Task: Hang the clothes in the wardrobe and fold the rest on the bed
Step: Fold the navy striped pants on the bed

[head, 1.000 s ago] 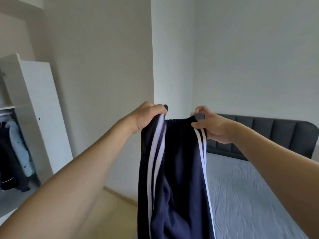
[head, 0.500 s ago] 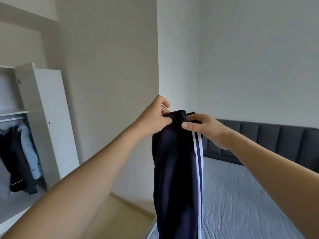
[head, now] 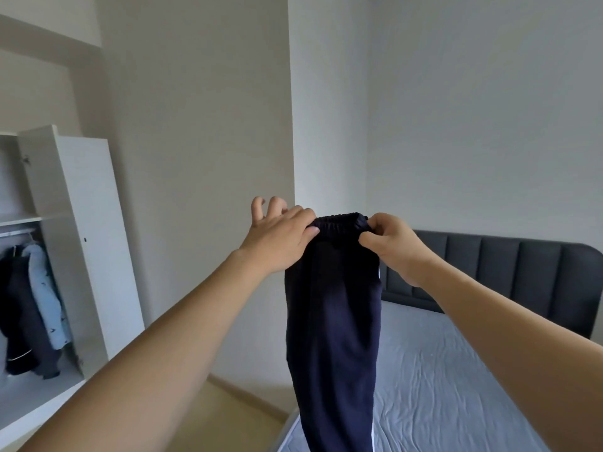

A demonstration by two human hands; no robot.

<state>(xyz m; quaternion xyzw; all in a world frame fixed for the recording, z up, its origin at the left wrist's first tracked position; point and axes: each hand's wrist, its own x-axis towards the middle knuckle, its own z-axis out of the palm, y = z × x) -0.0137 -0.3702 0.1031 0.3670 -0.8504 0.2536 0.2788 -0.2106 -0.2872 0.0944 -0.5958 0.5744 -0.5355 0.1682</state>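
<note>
A pair of navy track pants [head: 332, 321] hangs straight down in front of me, folded lengthwise, with a thin white stripe showing along its right edge. My left hand [head: 277, 236] pinches the left end of the elastic waistband between thumb and forefinger, the other fingers lifted. My right hand [head: 391, 243] grips the waistband's right end. The pants dangle above the near left corner of the bed [head: 456, 386], which has a grey sheet. The open white wardrobe [head: 75, 223] stands at the left.
Dark and pale blue jackets [head: 32, 305] hang on the wardrobe rail. The wardrobe door stands open toward the room. A dark padded headboard [head: 522, 272] backs the bed against the wall. Wooden floor [head: 235, 419] lies between wardrobe and bed.
The two sides of the pants were brought together, so the garment is now narrower with stripes mostly hidden. Both hands moved closer on the waistband, and my left fingers lifted.
</note>
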